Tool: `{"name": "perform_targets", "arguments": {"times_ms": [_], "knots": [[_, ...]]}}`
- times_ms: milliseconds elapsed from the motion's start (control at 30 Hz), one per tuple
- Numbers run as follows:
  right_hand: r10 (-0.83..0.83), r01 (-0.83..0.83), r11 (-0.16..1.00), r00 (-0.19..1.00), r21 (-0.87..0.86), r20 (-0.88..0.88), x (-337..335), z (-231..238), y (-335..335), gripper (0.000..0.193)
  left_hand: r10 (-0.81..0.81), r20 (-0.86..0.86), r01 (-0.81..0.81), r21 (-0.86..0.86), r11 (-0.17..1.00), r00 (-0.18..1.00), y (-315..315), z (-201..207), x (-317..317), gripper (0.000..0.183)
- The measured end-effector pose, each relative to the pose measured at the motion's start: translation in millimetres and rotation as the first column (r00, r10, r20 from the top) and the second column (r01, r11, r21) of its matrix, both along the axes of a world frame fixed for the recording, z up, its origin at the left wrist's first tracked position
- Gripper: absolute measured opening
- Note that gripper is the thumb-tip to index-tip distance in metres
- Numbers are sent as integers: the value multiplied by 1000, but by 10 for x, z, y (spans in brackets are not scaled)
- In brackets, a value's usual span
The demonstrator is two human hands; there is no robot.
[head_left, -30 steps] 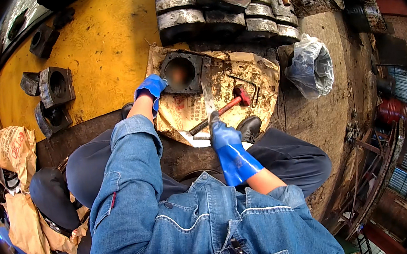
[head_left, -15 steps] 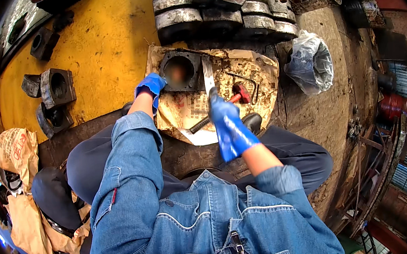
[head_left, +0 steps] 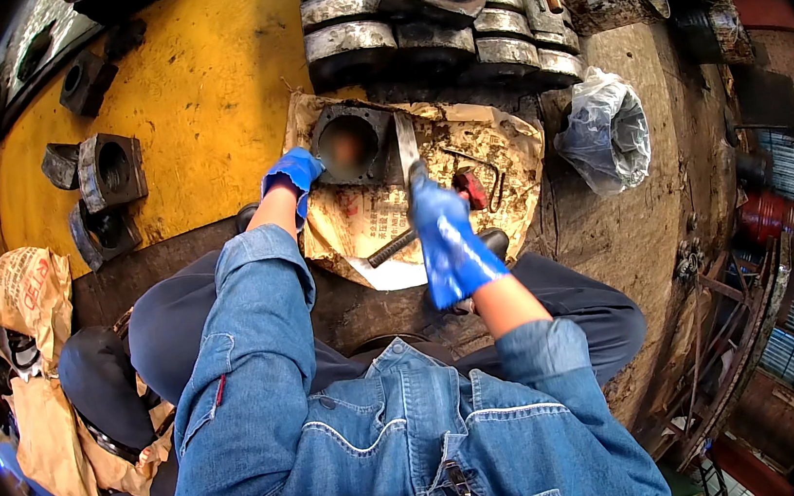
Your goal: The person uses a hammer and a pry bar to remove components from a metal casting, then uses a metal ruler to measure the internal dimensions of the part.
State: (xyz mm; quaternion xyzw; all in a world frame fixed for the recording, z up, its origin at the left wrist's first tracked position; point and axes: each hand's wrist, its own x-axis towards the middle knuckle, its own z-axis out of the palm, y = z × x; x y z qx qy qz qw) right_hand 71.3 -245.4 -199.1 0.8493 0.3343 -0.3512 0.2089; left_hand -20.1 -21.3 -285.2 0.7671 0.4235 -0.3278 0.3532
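Note:
I sit over a brown cardboard sheet [head_left: 364,217] spread on the floor. A dark square metal block [head_left: 351,145] with a round bore lies on it. My left hand [head_left: 291,174], in a blue glove, rests on the cardboard at the block's left edge. My right hand [head_left: 445,238], also gloved, is shut on a flat grey metal strip [head_left: 405,144] that points up along the block's right side. A hammer [head_left: 468,186] with a red head lies under that hand, its dark handle [head_left: 392,247] slanting down to the left.
Heavy stacked steel parts [head_left: 429,9] stand just behind the cardboard. A crumpled plastic bag [head_left: 609,131] sits to the right. Bored metal blocks [head_left: 109,168] lie on the yellow surface at left, with brown sacks [head_left: 20,291] beyond my left knee. A bent rod [head_left: 491,169] lies by the hammer.
My right hand has moved forward from near my lap, bringing the flat strip up beside the block. The left hand has stayed at the block.

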Motion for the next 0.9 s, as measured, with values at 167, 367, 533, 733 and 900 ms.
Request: {"name": "perform_targets", "arguments": {"times_ms": [167, 367, 533, 733, 900], "knots": [[95, -124, 967, 986, 222, 137, 19, -78, -301, 54, -30, 34, 30, -9, 1000, 999, 19, -79, -12, 56], [237, -265, 903, 964, 337, 123, -814, -3, -921, 62, 2, 13, -2, -20, 1000, 1000, 6, 71, -4, 51], [119, -120, 973, 993, 195, 16, -842, -59, -719, 65, -7, 12, 7, -7, 1000, 1000, -7, 39, -4, 48], [10, -10, 1000, 997, 10, -80, -314, 151, 26, 66, 3, 17, -4, 55, 998, 1000, -83, 54, -10, 47], [48, -46, 996, 998, 75, -34, 324, 249, 143, 51, -170, 176, 133, 204, 970, 970, -212, 26, -173, 39]]}}
